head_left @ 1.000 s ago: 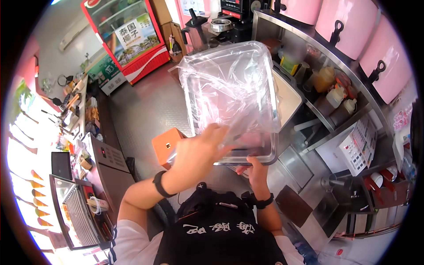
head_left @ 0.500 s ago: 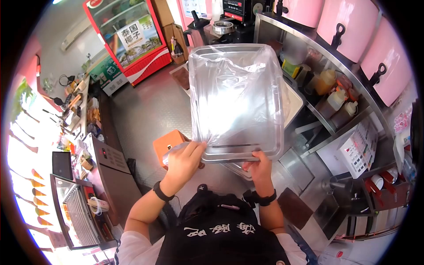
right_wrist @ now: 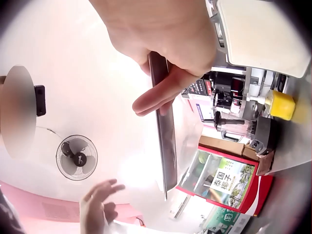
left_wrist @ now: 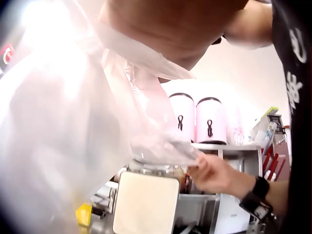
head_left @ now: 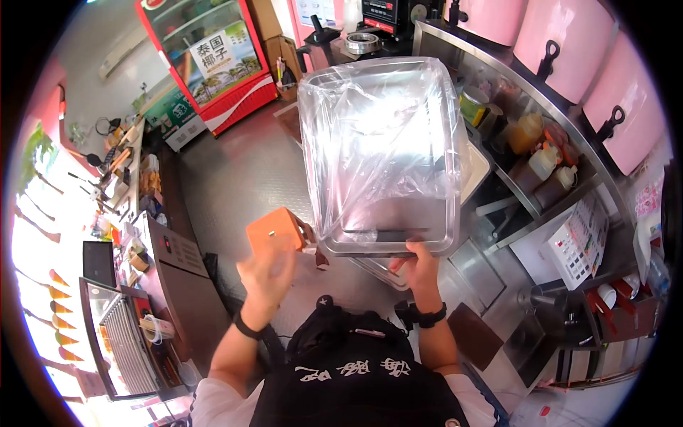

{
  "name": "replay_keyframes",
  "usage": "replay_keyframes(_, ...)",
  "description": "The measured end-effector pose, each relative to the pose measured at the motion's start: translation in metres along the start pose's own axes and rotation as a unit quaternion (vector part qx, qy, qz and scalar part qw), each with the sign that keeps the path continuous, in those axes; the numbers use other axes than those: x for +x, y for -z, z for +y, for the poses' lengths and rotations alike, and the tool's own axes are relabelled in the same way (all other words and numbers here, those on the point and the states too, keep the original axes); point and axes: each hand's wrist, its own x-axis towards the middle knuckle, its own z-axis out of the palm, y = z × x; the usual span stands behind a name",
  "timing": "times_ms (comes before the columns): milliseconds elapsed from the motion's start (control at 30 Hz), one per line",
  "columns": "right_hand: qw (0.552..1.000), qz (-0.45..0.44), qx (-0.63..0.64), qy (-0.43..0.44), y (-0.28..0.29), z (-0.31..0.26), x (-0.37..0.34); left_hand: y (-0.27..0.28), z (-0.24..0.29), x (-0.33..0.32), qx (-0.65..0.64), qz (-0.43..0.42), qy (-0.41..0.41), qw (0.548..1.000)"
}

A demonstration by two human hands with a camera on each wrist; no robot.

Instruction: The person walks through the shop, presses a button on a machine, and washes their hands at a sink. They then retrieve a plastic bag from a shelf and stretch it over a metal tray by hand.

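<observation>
A shiny rectangular tray [head_left: 388, 192] is held up in front of the body, with clear plastic film [head_left: 348, 135] wrinkled over its face. My right hand [head_left: 421, 269] grips the near edge of the tray, thumb on the upper side. From the right wrist view, the fingers [right_wrist: 158, 95] wrap around the thin tray edge [right_wrist: 168, 151]. Off the tray's near left corner, my left hand [head_left: 267, 281] is raised with relaxed fingers and holds nothing. In the left wrist view, loose film [left_wrist: 58, 122] fills much of the picture close to that hand.
An orange box [head_left: 274, 228] lies beyond the left hand. Behind the tray are a cream-coloured board [head_left: 475, 171] and a metal shelf with squeeze bottles [head_left: 546, 160]. Pink canisters [head_left: 562, 43] line the upper right. A red-framed fridge [head_left: 206, 57] stands at the far left.
My left hand first moved across the film to the tray's near left corner, then came off it, back to the left. The film now lies more spread over the tray. My right hand keeps its grip.
</observation>
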Motion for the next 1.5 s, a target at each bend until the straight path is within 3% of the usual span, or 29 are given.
replay_keyframes(133, 1.000, -0.009, -0.028, 0.001, -0.013, 0.001, -0.008, -0.008, 0.029, 0.091, 0.061, 0.006, -0.008, 0.998)
replay_keyframes(233, 0.997, -0.041, -0.058, -0.025, -0.013, 0.015, -0.012, -0.039, 0.044, 0.137, 0.052, 0.020, -0.067, 0.996)
replay_keyframes(300, 0.996, -0.048, -0.059, -0.038, -0.014, 0.018, -0.015, -0.061, 0.041, 0.150, 0.106, -0.027, -0.103, 0.989)
replay_keyframes(400, 0.997, -0.033, -0.057, -0.039, -0.018, 0.019, -0.017, -0.085, 0.031, 0.142, 0.175, -0.058, -0.171, 0.968)
replay_keyframes(567, 0.998, -0.002, -0.054, -0.042, -0.014, 0.021, -0.017, -0.103, 0.045, 0.102, 0.136, -0.100, -0.224, 0.960)
replay_keyframes(700, 0.998, 0.007, -0.055, -0.029, -0.013, 0.016, -0.014, -0.104, 0.055, 0.090, 0.150, -0.147, -0.192, 0.959)
replay_keyframes(833, 1.000, 0.016, -0.012, -0.018, -0.011, 0.011, -0.013, -0.062, 0.079, 0.071, 0.123, -0.158, -0.169, 0.965)
replay_keyframes(933, 1.000, 0.007, 0.001, -0.015, -0.005, 0.010, -0.011, -0.039, 0.059, 0.063, 0.057, -0.176, -0.172, 0.968)
replay_keyframes(1000, 1.000, 0.004, 0.008, -0.013, -0.001, 0.009, -0.010, -0.036, 0.022, 0.067, 0.005, -0.034, -0.099, 0.995)
replay_keyframes(1033, 1.000, 0.003, 0.016, -0.021, 0.001, 0.009, -0.010, -0.037, 0.007, 0.071, 0.005, -0.036, -0.100, 0.994)
replay_keyframes(1067, 0.999, 0.003, 0.022, -0.029, 0.003, 0.010, -0.012, -0.039, -0.007, 0.072, -0.141, -0.058, 0.083, 0.985)
replay_keyframes(1100, 0.999, 0.002, 0.022, -0.031, 0.006, 0.012, -0.012, -0.043, -0.017, 0.070, -0.278, -0.074, 0.264, 0.921)
replay_keyframes(1133, 0.999, -0.015, 0.016, -0.032, 0.009, 0.015, -0.010, -0.051, -0.025, 0.065, -0.277, -0.070, 0.264, 0.921)
replay_keyframes(1200, 0.999, -0.037, 0.009, -0.035, 0.006, 0.016, -0.006, -0.067, -0.036, 0.055, -0.265, -0.067, 0.162, 0.948)
replay_keyframes(1267, 0.998, -0.039, 0.018, -0.041, 0.000, 0.015, -0.008, -0.069, -0.026, 0.049, -0.332, -0.052, 0.188, 0.923)
replay_keyframes(1333, 0.998, -0.032, 0.019, -0.044, -0.002, 0.015, -0.006, -0.061, -0.017, 0.045, -0.387, -0.137, 0.295, 0.863)
replay_keyframes(1367, 0.999, -0.023, 0.022, -0.044, -0.002, 0.015, -0.005, -0.071, -0.026, 0.033, -0.332, -0.120, 0.238, 0.905)
replay_keyframes(1500, 0.998, -0.016, 0.027, -0.052, 0.002, 0.012, -0.007, -0.068, -0.018, 0.016, -0.324, -0.131, 0.278, 0.895)
